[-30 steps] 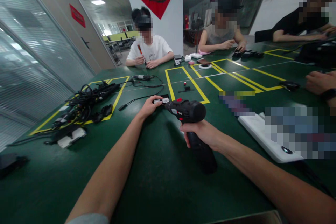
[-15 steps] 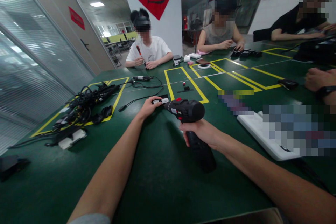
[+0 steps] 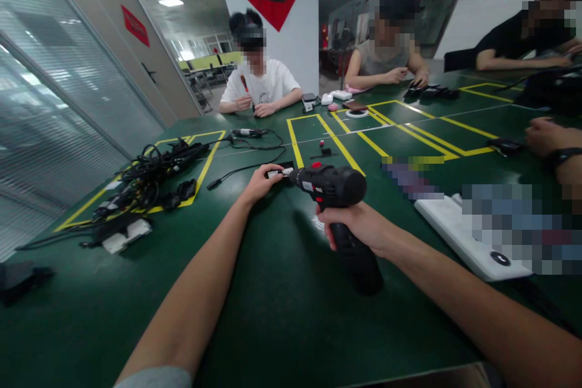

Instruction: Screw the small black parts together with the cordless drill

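Note:
My right hand is wrapped round the grip of a black cordless drill with red accents. The drill points left, its chuck close to my left hand. With fingers closed, my left hand holds a small black-and-white device part down on the table. The drill's tip is at this part, but I cannot tell whether it touches. Beyond them a small dark piece and a tiny red item lie inside a yellow-taped rectangle.
A tangle of black cables and adapters lies on the left of the green table. A white open casing is nearer me. A white device stands at right. Several people sit around; one holds a screwdriver.
The drill and my right hand have shifted slightly right. My left hand stays on the part. The whole view has moved a little.

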The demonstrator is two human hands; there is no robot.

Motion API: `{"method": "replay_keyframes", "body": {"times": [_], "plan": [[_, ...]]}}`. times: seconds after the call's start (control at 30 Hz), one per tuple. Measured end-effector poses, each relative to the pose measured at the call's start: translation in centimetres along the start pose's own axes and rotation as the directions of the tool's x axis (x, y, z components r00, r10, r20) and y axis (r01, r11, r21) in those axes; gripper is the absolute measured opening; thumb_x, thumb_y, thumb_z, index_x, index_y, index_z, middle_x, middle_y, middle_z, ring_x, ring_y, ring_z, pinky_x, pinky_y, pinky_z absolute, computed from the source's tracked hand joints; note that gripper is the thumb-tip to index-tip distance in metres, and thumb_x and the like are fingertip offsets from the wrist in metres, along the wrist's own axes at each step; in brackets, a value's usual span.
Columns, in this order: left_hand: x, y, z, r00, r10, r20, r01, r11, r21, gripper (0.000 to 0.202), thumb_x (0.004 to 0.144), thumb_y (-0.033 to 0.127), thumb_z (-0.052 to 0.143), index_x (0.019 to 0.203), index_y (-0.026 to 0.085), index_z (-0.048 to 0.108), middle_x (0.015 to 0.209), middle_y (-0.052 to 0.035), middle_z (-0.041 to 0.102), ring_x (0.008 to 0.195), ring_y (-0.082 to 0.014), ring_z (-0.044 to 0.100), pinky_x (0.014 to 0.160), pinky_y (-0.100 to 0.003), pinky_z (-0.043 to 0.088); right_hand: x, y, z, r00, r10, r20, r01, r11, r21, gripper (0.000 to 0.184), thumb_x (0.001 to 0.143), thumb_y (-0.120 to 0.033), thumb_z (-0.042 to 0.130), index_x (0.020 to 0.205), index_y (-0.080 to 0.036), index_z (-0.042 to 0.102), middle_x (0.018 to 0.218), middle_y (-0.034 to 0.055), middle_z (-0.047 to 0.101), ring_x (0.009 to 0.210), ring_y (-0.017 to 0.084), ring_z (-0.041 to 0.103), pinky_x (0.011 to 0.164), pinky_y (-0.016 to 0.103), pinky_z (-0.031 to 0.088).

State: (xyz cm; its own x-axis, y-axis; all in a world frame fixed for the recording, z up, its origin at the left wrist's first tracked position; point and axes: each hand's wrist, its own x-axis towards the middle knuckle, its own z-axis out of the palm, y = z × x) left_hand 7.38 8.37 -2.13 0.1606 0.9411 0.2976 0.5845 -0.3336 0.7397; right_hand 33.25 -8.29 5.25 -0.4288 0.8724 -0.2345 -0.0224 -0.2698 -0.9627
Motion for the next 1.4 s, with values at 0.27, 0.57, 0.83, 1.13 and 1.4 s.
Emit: {"method": "replay_keyframes", "body": {"times": [0.27, 0.57, 0.83, 1.13, 1.4], "plan": [[0.0, 0.0, 0.3, 0.997, 0.078, -0.009, -0.077, 0.992, 0.101, 0.033, 0.077, 0.026, 0.062, 0.108, 0.019, 0.07, 0.115, -0.0074, 0.065, 0.114, -0.0253, 0.055, 0.107, -0.042, 0.041, 0.1, 0.3, -0.3, 1.0, 0.0, -0.018, -0.003, 0.98, -0.197, 0.01, 0.078, -0.026, 0.064, 0.082, -0.018, 0.06, 0.056, -0.0009, 0.06, 0.048, 0.016, 0.059, 0.05, 0.028, 0.046], [-0.5, -0.6, 1.3, 0.966, 0.249, -0.068, -0.225, 0.94, 0.256, 0.039, 0.072, 0.028, 0.077, 0.109, 0.021, 0.066, 0.138, -0.0114, 0.04, 0.137, -0.0292, 0.039, 0.116, -0.046, 0.034, -0.5, 1.3, 0.6, 0.994, -0.1, -0.04, 0.044, 0.714, -0.699, 0.025, 0.073, -0.041, 0.076, 0.084, -0.02, 0.068, 0.071, 0.007, 0.069, 0.063, 0.023, 0.065, 0.052, 0.029, 0.04], [-1.1, 0.1, 0.9, 0.937, 0.346, -0.047, -0.307, 0.88, 0.363, 0.034, 0.078, 0.027, 0.073, 0.111, 0.023, 0.066, 0.138, -0.0107, 0.044, 0.132, -0.0289, 0.045, 0.114, -0.046, 0.038, -1.5, 2.5, 2.6, 0.996, -0.093, -0.006, 0.027, 0.356, -0.934, 0.037, 0.072, -0.038, 0.073, 0.101, -0.016, 0.067, 0.089, 0.0169, 0.072, 0.076, 0.035, 0.069, 0.06, 0.038, 0.044], [-1.8, 1.7, 0.9, 0.905, 0.416, -0.094, -0.353, 0.854, 0.383, 0.037, 0.084, 0.037, 0.068, 0.117, 0.02, 0.063, 0.135, -0.0132, 0.048, 0.128, -0.0277, 0.048, 0.112, -0.044, 0.039, -1.4, 1.2, 2.0, 0.989, -0.142, -0.044, 0.026, 0.453, -0.891, 0.055, 0.079, -0.07, 0.061, 0.093, -0.017, 0.071, 0.085, 0.0169, 0.071, 0.078, 0.033, 0.067, 0.068, 0.04, 0.045], [-2.5, 3.4, 1.1, 0.866, 0.483, -0.13, -0.395, 0.82, 0.414, 0.039, 0.086, 0.04, 0.065, 0.118, 0.02, 0.062, 0.134, -0.0145, 0.05, 0.129, -0.0283, 0.047, 0.112, -0.045, 0.039, 10.8, -2.0, -0.6, 0.837, -0.442, -0.323, 0.22, 0.812, -0.541, 0.039, 0.097, -0.05, 0.049, 0.11, -0.016, 0.062, 0.098, 0.0122, 0.07, 0.094, 0.024, 0.065, 0.078, 0.032, 0.049]]}}
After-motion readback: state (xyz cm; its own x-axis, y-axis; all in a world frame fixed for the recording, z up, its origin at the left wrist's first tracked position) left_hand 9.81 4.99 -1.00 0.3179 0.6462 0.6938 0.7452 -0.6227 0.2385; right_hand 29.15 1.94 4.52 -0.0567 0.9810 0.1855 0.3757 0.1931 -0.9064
